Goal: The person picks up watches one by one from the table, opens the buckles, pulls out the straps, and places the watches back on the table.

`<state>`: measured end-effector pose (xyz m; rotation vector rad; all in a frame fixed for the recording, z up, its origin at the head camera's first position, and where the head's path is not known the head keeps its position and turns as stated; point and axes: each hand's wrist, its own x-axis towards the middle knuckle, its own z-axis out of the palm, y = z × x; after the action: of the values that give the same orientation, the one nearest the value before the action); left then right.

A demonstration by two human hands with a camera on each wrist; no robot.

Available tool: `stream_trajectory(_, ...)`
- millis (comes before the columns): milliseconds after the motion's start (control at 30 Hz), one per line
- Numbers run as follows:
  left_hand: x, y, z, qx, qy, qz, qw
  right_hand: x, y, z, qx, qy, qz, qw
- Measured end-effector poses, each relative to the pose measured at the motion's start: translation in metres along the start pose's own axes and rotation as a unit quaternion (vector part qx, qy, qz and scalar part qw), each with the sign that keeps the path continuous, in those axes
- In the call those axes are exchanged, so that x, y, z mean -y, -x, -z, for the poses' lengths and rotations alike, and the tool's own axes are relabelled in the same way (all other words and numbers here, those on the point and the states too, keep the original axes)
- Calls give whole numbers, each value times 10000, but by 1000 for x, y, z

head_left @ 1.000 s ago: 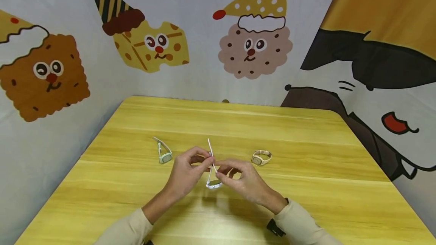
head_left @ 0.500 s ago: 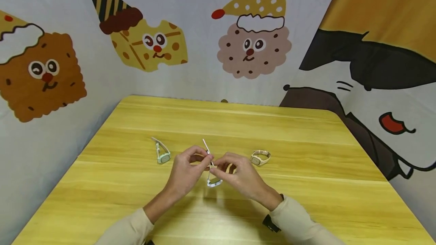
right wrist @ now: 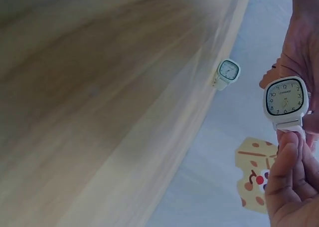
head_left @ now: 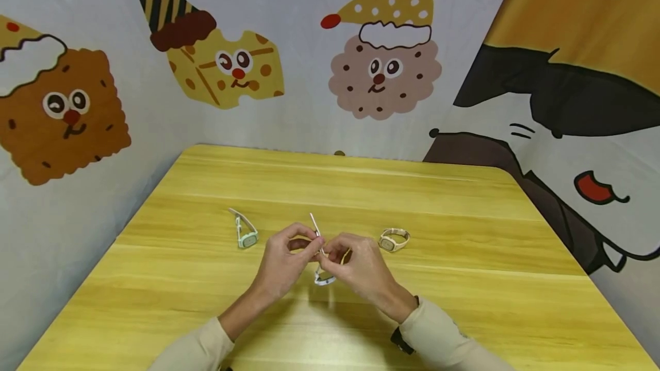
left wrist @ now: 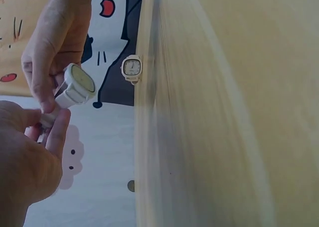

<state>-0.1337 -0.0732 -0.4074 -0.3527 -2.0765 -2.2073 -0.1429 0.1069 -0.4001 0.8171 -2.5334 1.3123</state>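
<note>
A white wristwatch (head_left: 323, 280) hangs dial-end down between my hands, over the middle of the table. My left hand (head_left: 286, 259) pinches its strap between thumb and fingers, and a strap end sticks up above them. From the other side my right hand (head_left: 361, 271) pinches the strap too, its fingertips right by the left ones. The buckle area is hidden behind the fingers. In the right wrist view, the square-cornered dial of the white wristwatch (right wrist: 286, 97) shows black numerals.
On the wooden table (head_left: 330, 188), a pale green watch (head_left: 248, 239) lies left of my hands with its strap unfastened. A beige watch (head_left: 394, 240) stands to the right, its strap closed in a loop. Cartoon-printed cloth (head_left: 304, 119) hangs behind the table.
My right hand has moved left and up along the strap, closer to the left fingers. The strap parts, spread apart before, are now drawn together. The left hand stays nearly in place.
</note>
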Motion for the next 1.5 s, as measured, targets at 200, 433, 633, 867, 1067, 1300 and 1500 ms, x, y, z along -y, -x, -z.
stream_trajectory(200, -3, 5, 1, 422, -518, -266, 9974, -2, 2, 2, -125, -309, 31, 9994)
stream_trajectory(433, -11, 3, 14, 637, -4415, -3233, 8346, -2, 0, 7, -127, 36, 185, 9997)
stream_trajectory(633, -19, -8, 15, 1509, -5614, -4107, 7024, 0, 1, 8, -4, 229, 232, 9995)
stream_trajectory(867, -12, -13, 25, 1655, -5291, -3871, 7368, -4, 7, 11, 231, 92, 129, 9996)
stream_trajectory(1067, -8, -17, 34, 1510, -4883, -3569, 7819, -15, 19, 22, 634, -119, 72, 9979)
stream_trajectory(1300, -6, -17, 33, 1460, -5137, -3493, 7700, -18, 21, 22, 834, -708, 481, 9928)
stream_trajectory(1500, -4, -17, 30, 1471, -5104, -3550, 7693, -19, 19, 17, 572, -729, 777, 9927)
